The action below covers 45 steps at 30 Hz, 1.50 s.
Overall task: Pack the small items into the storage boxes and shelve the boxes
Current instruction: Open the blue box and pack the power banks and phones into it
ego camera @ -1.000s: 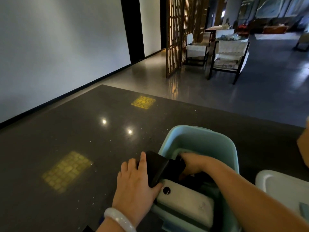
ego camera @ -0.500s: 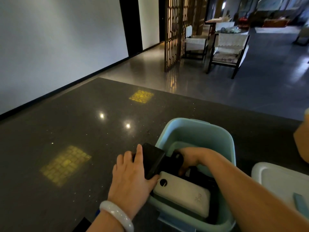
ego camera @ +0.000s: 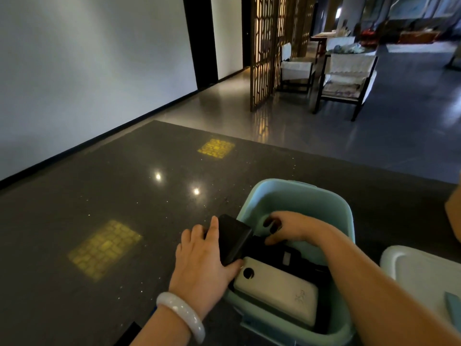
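Observation:
A light blue storage box (ego camera: 301,196) stands on the dark stone table (ego camera: 124,208). Inside it lie a white power bank (ego camera: 277,290) and dark items (ego camera: 287,258). My left hand (ego camera: 202,265) grips a black flat device (ego camera: 233,239) that leans over the box's left rim. Inside the box, my right hand (ego camera: 287,227) curls its fingers on a dark item; what it holds is hard to make out.
A white box or lid (ego camera: 424,275) lies at the right edge with a small blue-grey piece (ego camera: 454,305) on it. Something tan (ego camera: 454,213) pokes in at far right. Beyond the table are a wooden lattice screen (ego camera: 264,51) and chairs (ego camera: 346,78).
My right hand has shifted a little to the right and deeper in the box, away from the black device. My left hand keeps its grip on that device.

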Motion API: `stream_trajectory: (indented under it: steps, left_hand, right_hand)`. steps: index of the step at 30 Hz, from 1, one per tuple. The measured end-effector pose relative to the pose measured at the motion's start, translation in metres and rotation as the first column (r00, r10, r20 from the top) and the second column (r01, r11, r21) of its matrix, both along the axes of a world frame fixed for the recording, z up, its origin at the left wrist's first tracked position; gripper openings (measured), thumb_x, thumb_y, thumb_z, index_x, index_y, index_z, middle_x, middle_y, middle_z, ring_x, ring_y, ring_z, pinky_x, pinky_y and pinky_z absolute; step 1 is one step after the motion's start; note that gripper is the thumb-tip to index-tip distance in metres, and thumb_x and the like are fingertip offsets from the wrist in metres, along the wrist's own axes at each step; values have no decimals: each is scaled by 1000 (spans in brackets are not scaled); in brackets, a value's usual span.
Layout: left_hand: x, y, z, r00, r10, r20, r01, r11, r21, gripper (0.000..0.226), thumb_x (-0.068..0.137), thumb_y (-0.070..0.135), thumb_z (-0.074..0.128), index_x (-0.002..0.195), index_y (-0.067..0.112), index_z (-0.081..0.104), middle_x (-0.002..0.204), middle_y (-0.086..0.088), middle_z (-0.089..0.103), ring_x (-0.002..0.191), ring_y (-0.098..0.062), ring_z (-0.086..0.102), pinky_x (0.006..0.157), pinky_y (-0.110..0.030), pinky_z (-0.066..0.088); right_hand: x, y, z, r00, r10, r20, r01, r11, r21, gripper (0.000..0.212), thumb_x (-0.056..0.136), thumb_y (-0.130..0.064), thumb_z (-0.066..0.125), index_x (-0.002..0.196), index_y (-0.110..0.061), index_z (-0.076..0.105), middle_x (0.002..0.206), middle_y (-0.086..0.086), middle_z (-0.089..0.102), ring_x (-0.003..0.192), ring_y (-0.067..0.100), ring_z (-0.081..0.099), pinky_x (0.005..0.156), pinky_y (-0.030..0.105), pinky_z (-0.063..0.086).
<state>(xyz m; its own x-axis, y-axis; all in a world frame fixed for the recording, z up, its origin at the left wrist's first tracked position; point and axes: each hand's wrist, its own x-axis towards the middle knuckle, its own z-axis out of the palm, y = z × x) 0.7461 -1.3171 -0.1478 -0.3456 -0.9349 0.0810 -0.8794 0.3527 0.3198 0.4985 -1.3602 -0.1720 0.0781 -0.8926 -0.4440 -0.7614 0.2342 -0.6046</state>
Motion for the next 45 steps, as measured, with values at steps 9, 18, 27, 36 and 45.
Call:
stream_trajectory:
  steps: [9,18,27,36,45]
  left_hand:
    - [-27,-9,23,989,3,-151,-21,992,-121,93,81,62,59,152,25,12,129,3,36,118,-16,29,103,-32,34]
    - [-18,-33,49,770,150,-620,207,860,465,59,89,42,62,141,25,41,127,-2,60,111,-15,61,96,-39,51]
    - [-33,-22,41,271,524,-807,284,758,587,45,78,7,75,111,18,48,107,-14,65,80,-26,73,63,-42,59]
    - [-39,-14,26,476,377,-794,129,863,487,30,86,25,69,107,24,48,108,-5,63,86,-15,70,71,-31,57]
    - [-12,-24,-24,886,44,-461,148,916,373,35,101,42,33,129,30,50,120,9,59,110,-5,56,88,-13,43]
  right_hand:
    - [49,31,52,581,-158,799,203,978,46,27,88,-18,64,108,1,64,95,14,72,84,22,70,69,27,56]
    - [33,45,59,585,-169,793,283,959,-5,25,91,-9,58,114,-1,62,100,14,71,90,24,69,70,30,55]
    - [34,52,66,933,-177,313,257,937,-237,55,81,-47,68,129,-24,52,114,-6,66,98,8,65,87,30,53]
    - [29,46,60,998,-43,42,56,905,-422,47,53,-60,76,91,-35,62,83,-14,69,74,-7,62,60,15,50]
    - [-8,22,15,980,-34,-198,1,986,-165,48,61,-47,83,100,-25,64,93,-8,66,85,7,63,80,31,54]
